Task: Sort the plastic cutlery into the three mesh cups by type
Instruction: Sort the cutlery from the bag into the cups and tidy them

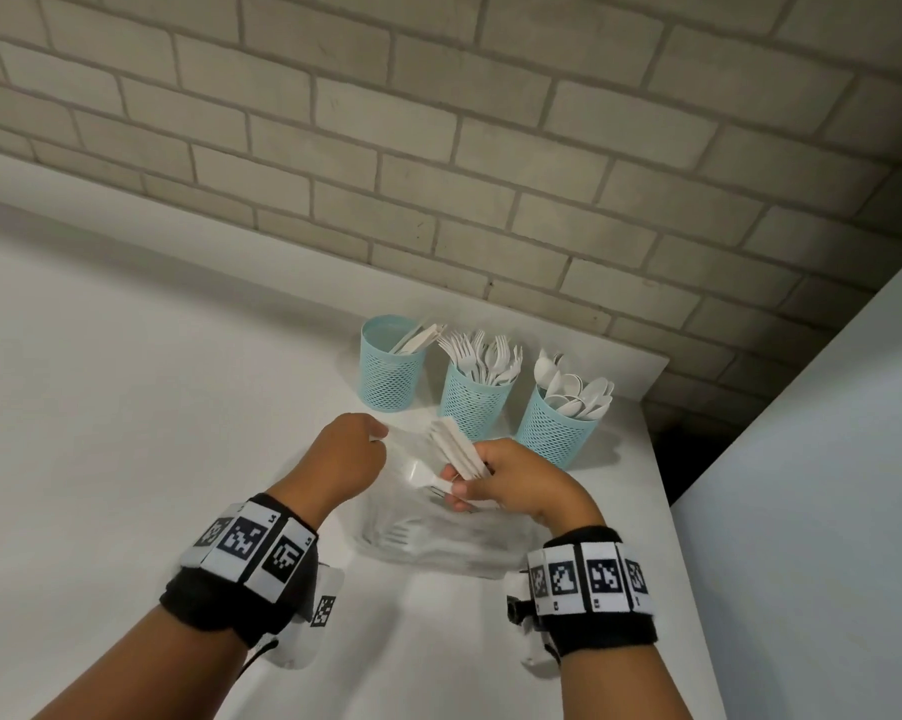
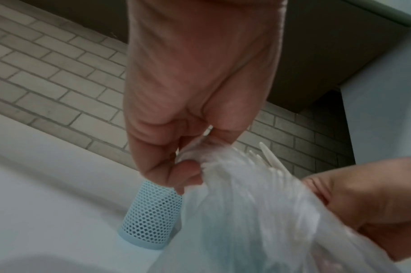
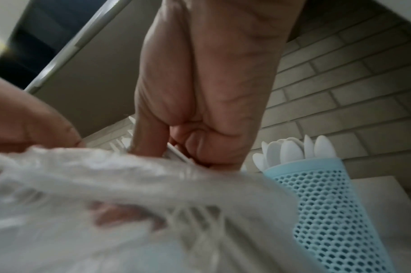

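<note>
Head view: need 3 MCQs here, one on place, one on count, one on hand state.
1. Where is the spoon cup in the row?
A. right end
B. middle
C. left end

2. How many mesh cups stand on the counter?
A. two
B. three
C. four

3. What is the left hand doing?
A. lying flat on the counter
B. pinching the clear plastic bag
C. holding a spoon

Answers: 1 A, forks fill the middle cup. 2 B, three blue cups in line. 3 B, left wrist view shows fingers closed on bag film.
</note>
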